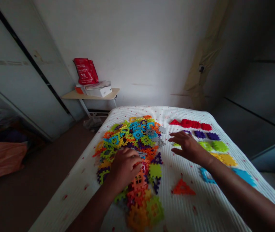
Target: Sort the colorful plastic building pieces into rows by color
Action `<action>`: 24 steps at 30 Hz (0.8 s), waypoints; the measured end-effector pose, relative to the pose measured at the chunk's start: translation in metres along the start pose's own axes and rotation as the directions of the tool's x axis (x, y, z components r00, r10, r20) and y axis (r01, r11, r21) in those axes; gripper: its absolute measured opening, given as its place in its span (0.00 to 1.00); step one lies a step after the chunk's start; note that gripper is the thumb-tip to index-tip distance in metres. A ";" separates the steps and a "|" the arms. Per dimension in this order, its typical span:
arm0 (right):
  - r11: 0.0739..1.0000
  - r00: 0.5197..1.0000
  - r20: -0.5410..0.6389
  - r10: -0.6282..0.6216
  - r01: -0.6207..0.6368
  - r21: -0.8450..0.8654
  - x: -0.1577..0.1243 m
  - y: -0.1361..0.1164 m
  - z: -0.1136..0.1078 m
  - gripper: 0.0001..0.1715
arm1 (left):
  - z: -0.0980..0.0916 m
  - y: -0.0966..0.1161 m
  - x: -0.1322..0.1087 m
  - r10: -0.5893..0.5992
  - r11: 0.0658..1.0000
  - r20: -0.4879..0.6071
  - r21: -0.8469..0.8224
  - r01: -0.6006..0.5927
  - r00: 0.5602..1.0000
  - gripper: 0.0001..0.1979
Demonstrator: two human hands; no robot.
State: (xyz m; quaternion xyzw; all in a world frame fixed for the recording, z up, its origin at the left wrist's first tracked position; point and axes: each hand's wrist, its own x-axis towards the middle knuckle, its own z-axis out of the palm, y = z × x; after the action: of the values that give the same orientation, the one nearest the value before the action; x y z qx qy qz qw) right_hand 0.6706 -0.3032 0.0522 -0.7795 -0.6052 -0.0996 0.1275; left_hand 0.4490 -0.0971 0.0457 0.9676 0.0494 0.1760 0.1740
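A large heap of interlocking plastic building pieces (130, 132) in many colours lies on the left half of the bed. My left hand (125, 166) rests low over the near part of this heap, fingers slightly bent and apart, with no piece visibly held. Beside it are an orange window piece (139, 180) and a lime square piece (155, 170). Over the bed to the right, my right hand (186, 145) is open with its fingers spread. It partly covers the row of purple pieces (200, 134) and the row of lime pieces (219, 146).
Red pieces (192, 123), yellow pieces (227, 159) and blue pieces (244, 176) lie in rows on the white bedspread (176, 212). An orange triangle piece (183, 188) sits nearer me. Behind the bed's left corner stands a small table (115, 92) with a red bag (86, 71) and a white box (103, 91).
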 end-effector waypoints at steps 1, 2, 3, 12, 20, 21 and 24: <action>0.999 1.000 -0.014 -0.022 0.022 0.044 -0.012 -0.007 -0.001 0.17 | 0.003 0.007 0.003 -0.016 0.996 0.061 0.083 0.011 0.998 0.07; 0.996 0.999 -0.028 -0.030 0.032 0.078 -0.023 -0.013 -0.001 0.17 | 0.006 0.013 0.005 -0.038 0.988 0.106 0.155 0.021 0.994 0.05; 0.994 0.999 -0.035 -0.028 0.032 0.105 -0.033 -0.020 -0.002 0.17 | 0.009 0.016 0.006 -0.060 0.977 0.140 0.212 0.029 0.988 0.04; 0.965 0.986 0.148 0.076 -0.110 0.237 -0.074 -0.069 -0.005 0.16 | 0.022 0.032 0.010 -0.171 0.908 0.185 0.411 0.081 0.968 0.09; 0.955 0.976 0.194 0.098 -0.146 0.256 -0.071 -0.072 -0.001 0.18 | 0.024 0.038 0.015 -0.199 0.878 0.236 0.473 0.066 0.951 0.16; 0.955 0.976 0.196 0.099 -0.149 0.258 -0.071 -0.071 0.000 0.18 | 0.025 0.037 0.015 -0.197 0.877 0.235 0.476 0.064 0.952 0.16; 0.953 0.974 0.205 0.102 -0.155 0.261 -0.072 -0.069 0.002 0.18 | 0.026 0.036 0.015 -0.192 0.877 0.242 0.478 0.055 0.951 0.14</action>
State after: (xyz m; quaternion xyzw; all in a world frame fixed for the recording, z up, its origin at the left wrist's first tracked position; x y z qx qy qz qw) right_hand 0.5856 -0.3527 0.0332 -0.7978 -0.5703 0.0685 0.1830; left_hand 0.4733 -0.1364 0.0405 0.9907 0.1273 0.0075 -0.0469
